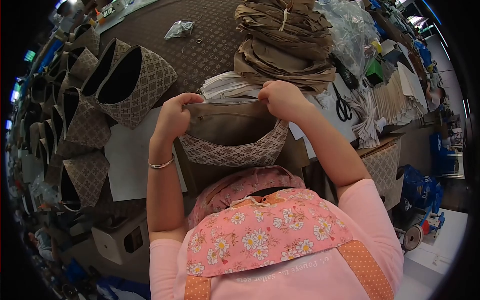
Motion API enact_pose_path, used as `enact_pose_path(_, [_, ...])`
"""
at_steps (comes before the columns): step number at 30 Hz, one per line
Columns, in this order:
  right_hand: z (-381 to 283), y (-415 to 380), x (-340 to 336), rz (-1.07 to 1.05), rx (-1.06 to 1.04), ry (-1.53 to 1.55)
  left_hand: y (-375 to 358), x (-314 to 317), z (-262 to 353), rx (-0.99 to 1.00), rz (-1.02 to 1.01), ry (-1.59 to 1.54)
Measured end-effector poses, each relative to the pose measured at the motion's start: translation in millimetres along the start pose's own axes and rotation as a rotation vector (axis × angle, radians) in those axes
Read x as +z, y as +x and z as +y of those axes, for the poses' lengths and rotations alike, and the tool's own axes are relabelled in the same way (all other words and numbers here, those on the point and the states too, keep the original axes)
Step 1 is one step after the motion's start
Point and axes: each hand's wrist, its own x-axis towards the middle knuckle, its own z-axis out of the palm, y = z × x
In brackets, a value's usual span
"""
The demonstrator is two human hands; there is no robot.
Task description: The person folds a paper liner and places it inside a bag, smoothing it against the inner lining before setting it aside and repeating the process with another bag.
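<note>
Gripping patterned bag [231, 153] with left hand [175, 118] and right hand [284, 100] by far rim [227, 103], apparently best for light, pliable material.

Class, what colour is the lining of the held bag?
The lining is brown, best seen in the head view.

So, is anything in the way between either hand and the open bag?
Nothing visible. The left hand and right hand both grip the bag at its far rim; the white strips and brown bundles lie beyond it, not between.
</note>
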Motion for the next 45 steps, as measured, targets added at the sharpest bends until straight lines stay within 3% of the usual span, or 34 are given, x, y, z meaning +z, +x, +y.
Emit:
enact_pose_path(3, [-8, 3, 12, 0.098, 0.018, 0.039, 1, 0, -4, 0.026, -0.008, -0.007])
enact_pose_path(13, [-13, 18, 28, 0.012, -0.069, 0.018, 1, 2, -9, 0.083, 0.027, 0.045])
enact_pose_path(24, [-18, 30, 53, 0.156, -0.166, 0.222, -1, 6, 0, 0.036, -0.049, 0.092])
enact_pose_path(38, [-31, 37, 60, 0.159, -0.167, 0.440, 3, 13, 3, -0.044, 0.000, 0.206])
enact_pose_path(41, [-29, 40, 62, 0.160, -0.167, 0.496, 6, 17, -10, 0.083, 0.054, 0.256])
enact_pose_path(45, [-32, 40, 57, 0.111, -0.182, 0.530, 4, 18, -5, 0.052, 0.033, 0.254])
